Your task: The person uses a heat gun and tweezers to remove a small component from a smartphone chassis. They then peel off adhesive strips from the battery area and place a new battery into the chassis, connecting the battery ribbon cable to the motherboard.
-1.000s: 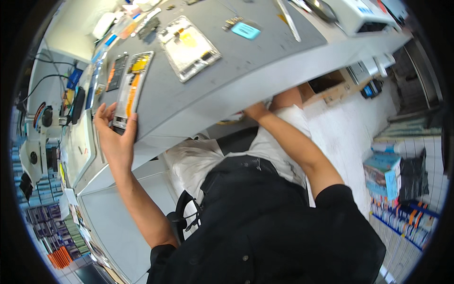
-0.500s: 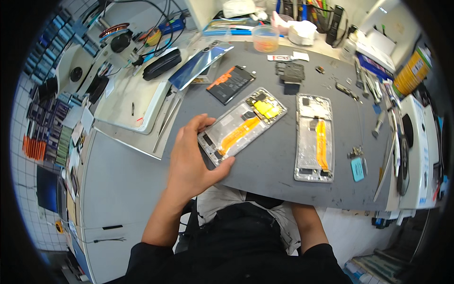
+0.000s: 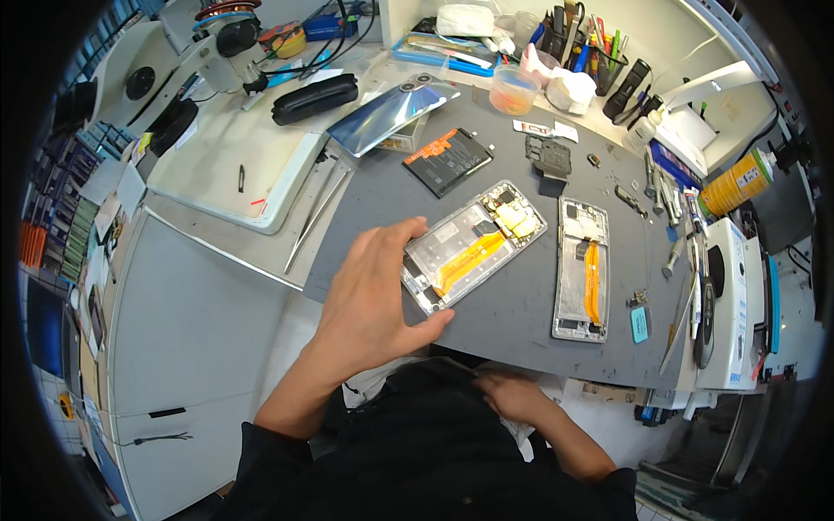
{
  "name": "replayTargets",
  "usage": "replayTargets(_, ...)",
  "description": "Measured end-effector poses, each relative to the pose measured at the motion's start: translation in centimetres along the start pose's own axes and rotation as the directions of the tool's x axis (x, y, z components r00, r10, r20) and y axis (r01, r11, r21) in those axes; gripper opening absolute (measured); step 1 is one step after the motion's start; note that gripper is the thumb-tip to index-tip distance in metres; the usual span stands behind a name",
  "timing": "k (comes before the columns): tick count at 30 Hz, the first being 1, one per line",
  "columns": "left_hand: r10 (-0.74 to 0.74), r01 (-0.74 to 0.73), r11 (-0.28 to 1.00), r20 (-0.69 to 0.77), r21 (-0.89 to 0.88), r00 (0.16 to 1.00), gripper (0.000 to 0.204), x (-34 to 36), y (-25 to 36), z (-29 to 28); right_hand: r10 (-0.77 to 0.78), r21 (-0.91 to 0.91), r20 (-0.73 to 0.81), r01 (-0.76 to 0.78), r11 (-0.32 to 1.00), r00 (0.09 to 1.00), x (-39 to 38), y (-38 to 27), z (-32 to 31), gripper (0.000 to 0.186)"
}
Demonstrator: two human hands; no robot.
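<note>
My left hand (image 3: pixel 369 291) grips the lower left end of an opened phone (image 3: pixel 465 258), fingers along its upper left edge and thumb at its near corner. The phone lies slanted on the grey mat, its orange ribbon cable and gold-coloured shielding exposed. To its right rests a second opened phone (image 3: pixel 569 286), nearly upright to me, also with an orange ribbon cable. My right hand (image 3: pixel 512 396) is low at my lap, below the mat's edge; its fingers are too unclear to read. Beyond the first phone are a black and orange battery (image 3: pixel 450 162) and a blue glossy back cover (image 3: pixel 391 117).
A black bracket part (image 3: pixel 549 156) and small loose parts lie at the mat's far right. Near the right edge are a light blue pick (image 3: pixel 639 325) and a screwdriver (image 3: pixel 705 326). Tweezers (image 3: pixel 317 217) and a black pouch (image 3: pixel 314 99) are on the left; a clear cup (image 3: pixel 513 90) stands at the back.
My view has shifted, so the bench sits differently in the picture. My right hand, hidden under the mat's edge before, now shows at my lap. My left hand still holds the slanted phone.
</note>
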State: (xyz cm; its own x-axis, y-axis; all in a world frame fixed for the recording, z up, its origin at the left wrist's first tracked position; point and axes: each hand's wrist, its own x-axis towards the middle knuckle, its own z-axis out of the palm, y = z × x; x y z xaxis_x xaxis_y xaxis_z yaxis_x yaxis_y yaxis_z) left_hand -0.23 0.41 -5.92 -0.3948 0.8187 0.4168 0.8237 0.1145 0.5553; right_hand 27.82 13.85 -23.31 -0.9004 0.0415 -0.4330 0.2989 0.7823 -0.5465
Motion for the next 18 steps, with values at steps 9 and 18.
replayTargets(9,0.048,-0.043,0.998,0.097,-0.055,0.994,0.097,0.8,-0.2,-1.3,-0.274,-0.073,-0.233,0.264,0.962,0.933,-10.5,-11.3,-15.3,0.036)
replayTargets(18,0.029,-0.007,0.992,0.174,-0.126,0.984,0.102,0.8,-1.7,-2.4,-0.348,-0.324,-0.652,0.167,0.931,0.674,-11.7,-8.6,-25.0,0.029)
